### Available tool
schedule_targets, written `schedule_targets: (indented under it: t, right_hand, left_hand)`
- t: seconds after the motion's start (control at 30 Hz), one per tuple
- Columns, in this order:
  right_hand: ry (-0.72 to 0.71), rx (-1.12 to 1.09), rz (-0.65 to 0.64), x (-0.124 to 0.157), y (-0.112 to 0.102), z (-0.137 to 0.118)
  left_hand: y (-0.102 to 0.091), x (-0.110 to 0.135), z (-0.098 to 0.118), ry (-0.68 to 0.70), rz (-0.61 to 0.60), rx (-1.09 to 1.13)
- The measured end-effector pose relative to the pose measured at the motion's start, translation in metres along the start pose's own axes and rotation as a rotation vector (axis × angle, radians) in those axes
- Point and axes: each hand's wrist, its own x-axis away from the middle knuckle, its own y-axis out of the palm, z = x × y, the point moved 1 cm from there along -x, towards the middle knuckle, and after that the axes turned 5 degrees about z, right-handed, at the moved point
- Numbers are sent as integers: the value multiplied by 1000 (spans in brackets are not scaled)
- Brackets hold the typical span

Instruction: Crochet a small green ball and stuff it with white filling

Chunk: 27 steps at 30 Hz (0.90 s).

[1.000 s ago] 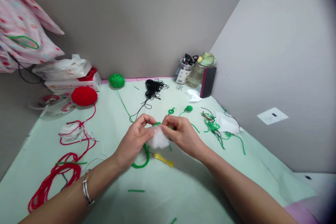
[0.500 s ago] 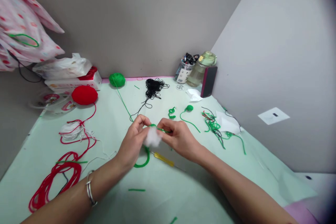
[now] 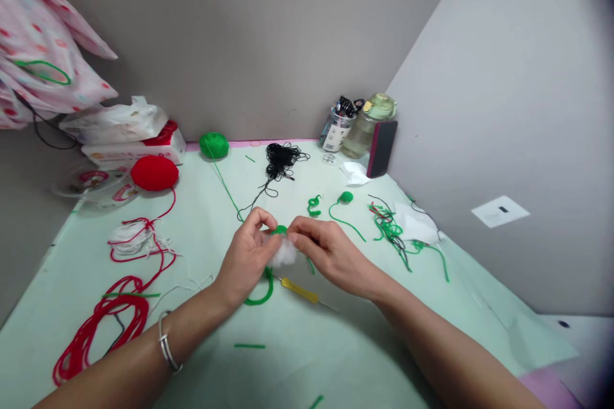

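My left hand (image 3: 247,259) is closed, its thumb and fingertips pinching a small green crocheted piece (image 3: 279,229), which my fingers partly hide. A fluffy tuft of white stuffing (image 3: 285,254) bulges out below it, between both hands. My right hand (image 3: 330,252) is closed too, thumb and forefinger pinched on the tuft's upper right side. A green yarn end (image 3: 311,265) hangs under the right hand. On the table just below lies a crochet hook with a yellow handle (image 3: 300,291), beside a curve of thick green yarn (image 3: 261,297).
Left on the table (image 3: 201,377) are a red yarn ball (image 3: 155,173), looped red yarn (image 3: 96,332) and white yarn (image 3: 132,238). Behind are a green ball (image 3: 213,146) and tangled black yarn (image 3: 283,160). Right are green scraps (image 3: 391,230), a small green ball (image 3: 346,197), and a phone (image 3: 382,149).
My right fingertips have shifted on the tuft, and the stuffing sits slightly further right. More of the green crocheted piece shows above it. The yarn strand by my right fingers now hangs below them.
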Motion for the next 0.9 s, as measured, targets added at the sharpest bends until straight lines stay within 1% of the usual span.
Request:
schedule_targets:
  t: [0.07, 0.2, 0.27, 0.37, 0.43, 0.57, 0.67, 0.77, 0.9]
  right_hand:
    - [-14, 70, -12, 2, 2, -4]
    - [-54, 97, -38, 3, 4, -6]
    - [-81, 158, -6, 1, 6, -2]
    - [-121, 235, 95, -1, 8, 4]
    - [-76, 159, 128, -2, 9, 6]
    - [67, -89, 118, -4, 9, 6]
    - [129, -145, 162, -6, 8, 8]
    - [150, -153, 176, -7, 6, 11]
    - [103, -148, 97, -5, 1, 7]
  left_hand:
    - [1, 0, -2, -19, 25, 5]
    - [4, 1, -4, -95, 42, 102]
    - [6, 1, -3, -127, 53, 135]
    - [8, 3, 1, -129, 61, 152]
    - [8, 4, 4, -114, 52, 176]
    - [8, 8, 6, -108, -12, 231]
    - [8, 9, 5, -117, -66, 261]
    - [7, 7, 3, -109, -90, 236]
    - [5, 4, 1, -72, -67, 156]
